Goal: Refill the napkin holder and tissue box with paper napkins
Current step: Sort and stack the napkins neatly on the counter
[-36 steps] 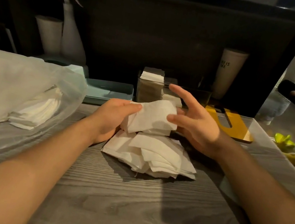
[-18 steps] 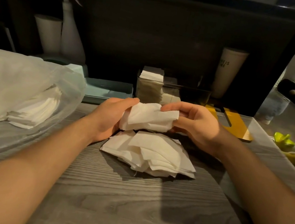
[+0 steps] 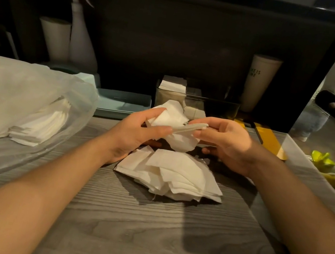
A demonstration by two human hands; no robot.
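- Our left hand [image 3: 136, 130] gripped a napkin [image 3: 173, 128] above the counter [image 3: 143, 234], thumb on top near its upper edge and fingers curled beneath it.
- Our right hand [image 3: 224, 143] pinched the same napkin from the other side, thumb and forefinger closed on a folded edge that stuck out flat between the two hands.
- The napkin hung crumpled between both hands (its lower part sagged toward the counter), just above a loose pile [image 3: 173, 175] of white napkins.
- That pile lay on the grey wood-grain counter, directly below and in front of our hands, with its sheets overlapping at odd angles.
- Behind our hands stood a clear holder [image 3: 197, 103] against the dark back wall; a small stack of folded napkins stood upright in its left end, and the right end looked dark (we could not tell what it held).
- A thin plastic bag [image 3: 21, 101] lay on the left of the counter with a stack of napkins visible inside it.
- A teal tray [image 3: 121, 103] sat between the bag and the holder.
- A spray bottle [image 3: 81, 40] and a pale cup [image 3: 259, 80] stood at the back, left and right of the holder.
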